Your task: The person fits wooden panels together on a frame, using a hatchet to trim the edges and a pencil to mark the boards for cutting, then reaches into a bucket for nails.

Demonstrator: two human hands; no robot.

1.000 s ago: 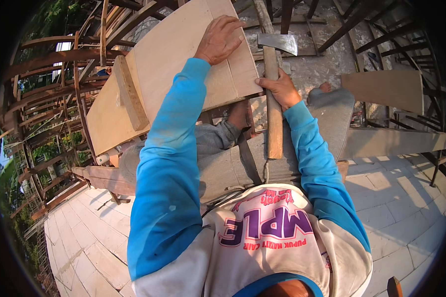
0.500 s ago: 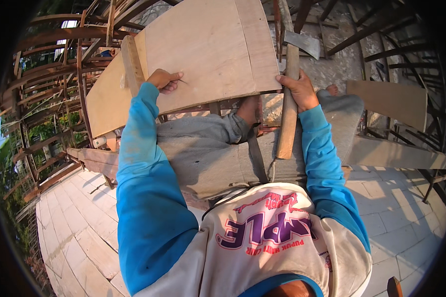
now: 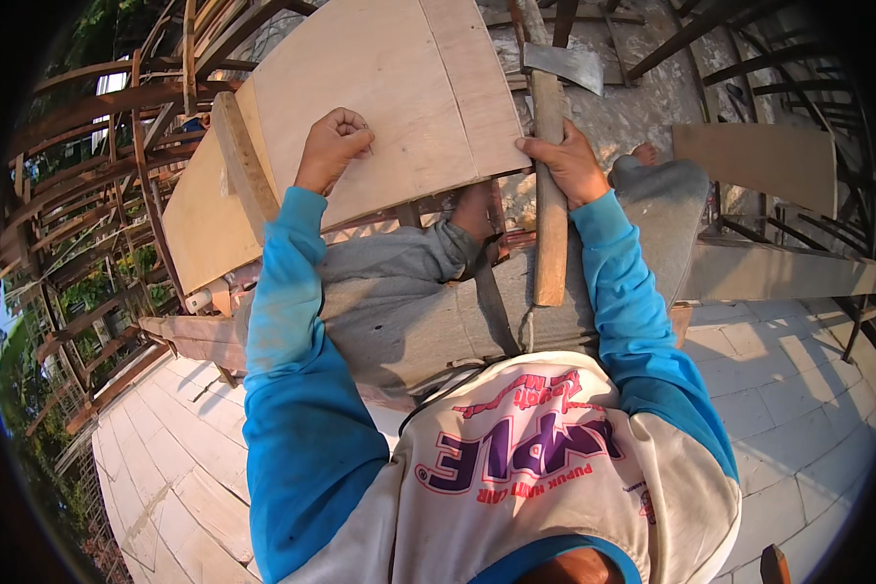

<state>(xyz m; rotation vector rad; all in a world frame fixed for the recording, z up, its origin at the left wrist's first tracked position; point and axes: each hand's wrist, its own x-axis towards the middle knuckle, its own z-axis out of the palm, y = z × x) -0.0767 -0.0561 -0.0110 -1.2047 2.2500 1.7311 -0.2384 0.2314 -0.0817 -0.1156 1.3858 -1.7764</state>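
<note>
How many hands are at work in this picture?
2. The left hand is over the pale wooden panel, seemingly pinching a thin item; the right hand grips the hatchet beside the panel's right edge. Neither is fully hidden.

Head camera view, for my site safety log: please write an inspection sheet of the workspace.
Surface: pale tan plywood panel, rough brown wooden batten across its left part.
Job's things: hatchet with grey metal head and brown wooden handle; thin nail-like piece.
Clutter: small white rounded object by the panel's left end, kind unclear.
Hands: left hand pinches the nail-like piece; right hand grips the hatchet.
Cables: no power cable seen; thin grey cord at the waist.
Surroundings: dark brown timber framing, white rectangular slabs.
</note>
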